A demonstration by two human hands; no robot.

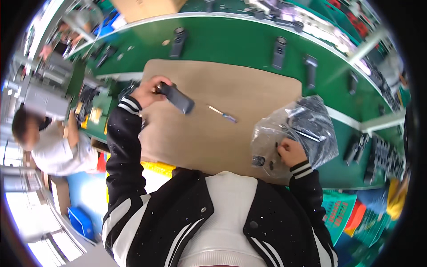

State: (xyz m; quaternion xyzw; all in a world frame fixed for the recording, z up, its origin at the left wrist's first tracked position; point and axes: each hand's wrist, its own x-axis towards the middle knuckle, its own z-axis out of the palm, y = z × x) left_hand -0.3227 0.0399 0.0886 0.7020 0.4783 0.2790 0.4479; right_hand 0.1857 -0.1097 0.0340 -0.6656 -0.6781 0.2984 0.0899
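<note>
Here, a gray device sits gripped in the left hand over the left part of a brown mat; the right hand curls at a plastic bag, its grip unclear. Between them, a screwdriver lies well inside the mat's edges.

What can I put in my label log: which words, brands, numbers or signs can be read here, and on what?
None can be read.
Green crate: red marks, too blurred to read.
Small dark patch at the clear bag: pale marks, too small to read.
Gray device in the left hand: no text I can make out.
Screwdriver: likewise.
</note>
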